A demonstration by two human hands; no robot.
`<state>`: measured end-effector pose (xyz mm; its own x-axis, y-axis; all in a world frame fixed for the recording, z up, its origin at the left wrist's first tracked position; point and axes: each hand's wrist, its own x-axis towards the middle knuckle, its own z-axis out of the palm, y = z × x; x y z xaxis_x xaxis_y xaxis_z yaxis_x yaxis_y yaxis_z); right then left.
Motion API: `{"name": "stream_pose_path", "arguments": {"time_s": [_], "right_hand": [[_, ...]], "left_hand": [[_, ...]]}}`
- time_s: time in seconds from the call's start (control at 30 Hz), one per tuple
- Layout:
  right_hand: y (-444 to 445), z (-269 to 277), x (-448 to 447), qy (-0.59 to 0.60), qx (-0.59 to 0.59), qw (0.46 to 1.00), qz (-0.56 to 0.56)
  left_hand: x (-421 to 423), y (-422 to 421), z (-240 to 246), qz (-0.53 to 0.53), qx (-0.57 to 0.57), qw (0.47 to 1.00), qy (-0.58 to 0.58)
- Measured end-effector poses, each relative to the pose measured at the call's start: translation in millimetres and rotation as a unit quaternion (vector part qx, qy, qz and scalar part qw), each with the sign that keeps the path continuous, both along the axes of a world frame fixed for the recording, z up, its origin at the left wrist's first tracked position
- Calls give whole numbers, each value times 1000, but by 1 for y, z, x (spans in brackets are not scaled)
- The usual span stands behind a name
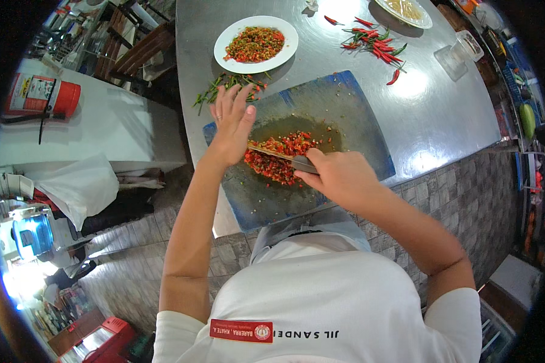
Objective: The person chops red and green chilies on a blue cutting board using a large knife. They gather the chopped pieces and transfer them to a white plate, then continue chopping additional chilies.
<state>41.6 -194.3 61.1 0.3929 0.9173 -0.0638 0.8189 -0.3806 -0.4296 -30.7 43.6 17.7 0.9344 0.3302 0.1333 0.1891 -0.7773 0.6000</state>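
Note:
My right hand (340, 174) grips the dark handle of a kitchen knife (272, 151), whose blade lies across a heap of finely chopped red chillies (274, 169) on a worn blue cutting board (363, 118). My left hand (231, 122) is raised near the blade's tip at the board's left side, fingers apart, a ring on one finger; whether its palm edge touches the blade I cannot tell. Green chilli stems (206, 94) lie just beyond it. A white oval plate (290, 41) behind the board bears chopped red and green chillies (256, 44). Whole red chillies (381, 47) are piled at the back right.
The metal table (454, 118) also bears a covered dish (424, 18) at its far edge and a clear glass jar (452, 61) at right. A red fire extinguisher (66, 100) lies on the white counter at left. Wooden chairs (141, 50) stand beyond that counter.

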Motion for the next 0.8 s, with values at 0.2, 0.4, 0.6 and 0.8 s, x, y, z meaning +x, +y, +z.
{"name": "stream_pose_path", "arguments": {"time_s": [0.2,0.4,0.6,0.8], "right_hand": [[-28,1,-7,-9,-42,998,-35],[-10,-18,-3,-12,24,999,-36],[-39,9,27,-18,-38,999,8],[-17,-16,20,-1,7,1000,9]], "left_hand": [[7,-41,-5,-42,14,999,19],[10,-22,1,3,47,999,26],[20,-51,-3,-16,-24,999,20],[15,-35,1,44,38,996,66]]}}
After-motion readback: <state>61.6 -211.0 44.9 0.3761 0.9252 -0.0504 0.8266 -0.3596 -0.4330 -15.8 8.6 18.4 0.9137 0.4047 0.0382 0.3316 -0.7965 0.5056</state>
